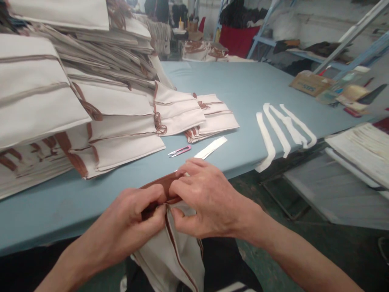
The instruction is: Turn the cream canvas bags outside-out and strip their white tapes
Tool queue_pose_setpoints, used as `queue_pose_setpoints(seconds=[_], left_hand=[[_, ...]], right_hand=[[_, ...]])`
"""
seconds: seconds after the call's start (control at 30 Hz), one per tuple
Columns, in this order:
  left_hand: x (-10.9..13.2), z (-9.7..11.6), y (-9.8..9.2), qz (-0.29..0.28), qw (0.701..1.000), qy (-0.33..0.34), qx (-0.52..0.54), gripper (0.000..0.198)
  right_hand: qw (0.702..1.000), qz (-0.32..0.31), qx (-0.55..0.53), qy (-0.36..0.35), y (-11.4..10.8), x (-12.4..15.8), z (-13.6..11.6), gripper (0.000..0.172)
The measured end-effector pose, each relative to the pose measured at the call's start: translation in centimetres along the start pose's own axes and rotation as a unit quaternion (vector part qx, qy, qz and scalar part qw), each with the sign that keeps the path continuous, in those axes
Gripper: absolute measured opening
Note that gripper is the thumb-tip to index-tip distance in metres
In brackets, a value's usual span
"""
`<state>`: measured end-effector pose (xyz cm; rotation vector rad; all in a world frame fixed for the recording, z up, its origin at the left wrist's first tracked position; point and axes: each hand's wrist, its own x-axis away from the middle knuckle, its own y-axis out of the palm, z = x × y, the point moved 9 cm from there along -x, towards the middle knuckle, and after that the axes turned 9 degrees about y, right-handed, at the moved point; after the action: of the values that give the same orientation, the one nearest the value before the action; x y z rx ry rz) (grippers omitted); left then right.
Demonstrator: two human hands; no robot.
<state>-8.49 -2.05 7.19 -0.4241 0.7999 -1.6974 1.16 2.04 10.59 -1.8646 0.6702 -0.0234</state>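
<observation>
My left hand (127, 225) and my right hand (203, 200) pinch the brown strap (162, 184) at the top of a cream cloth bag (173, 255) that hangs over the near edge of the blue table (243, 89). Both hands are closed on the strap and the bag's rim, thumbs and forefingers meeting. Just beyond my hands lie pink thread snips (180, 151) and a white paper strip (211, 147).
Tall stacks of cream bags with brown trim (91, 101) fill the left of the table. Several white cloth strips (282, 127) drape over the right edge. A cardboard box (310, 82), blue metal shelving (358, 36) and a low stack of sheets (361, 152) stand at the right.
</observation>
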Motion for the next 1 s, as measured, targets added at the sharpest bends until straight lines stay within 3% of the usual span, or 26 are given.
queue_pose_setpoints(seconds=[0.1, 0.23, 0.33, 0.5, 0.73, 0.87, 1.0], left_hand=[[0.3, 0.0, -0.6, 0.013, 0.999, -0.011, 0.040, 0.023], [0.9, 0.2, -1.5, 0.030, 0.994, -0.010, 0.104, 0.029], [1.6, -0.3, -1.4, 0.024, 0.988, -0.014, 0.149, 0.032], [2.3, -1.2, -0.7, 0.000, 0.991, -0.027, 0.134, 0.032], [1.7, 1.0, -2.0, 0.025, 0.999, 0.042, -0.022, 0.027], [1.7, 2.2, -2.8, 0.038, 0.991, 0.094, -0.085, 0.019], [1.6, 3.4, -3.1, 0.043, 0.980, 0.155, -0.119, 0.014]], right_hand=[[0.996, -0.016, -0.079, -0.038, 0.7, -0.4, -0.3, 0.018], [0.968, -0.057, -0.244, -0.010, 1.5, -1.2, 0.5, 0.033], [0.953, -0.070, -0.296, 0.001, 1.8, -1.2, 0.7, 0.040], [0.965, -0.080, -0.251, 0.004, 2.1, -0.6, -0.2, 0.033], [0.988, -0.096, -0.094, 0.077, 2.2, -0.8, -1.1, 0.024], [0.986, -0.102, -0.116, 0.064, 2.6, -0.8, -0.7, 0.024], [0.976, -0.054, -0.209, 0.039, 1.6, -0.9, -0.1, 0.021]])
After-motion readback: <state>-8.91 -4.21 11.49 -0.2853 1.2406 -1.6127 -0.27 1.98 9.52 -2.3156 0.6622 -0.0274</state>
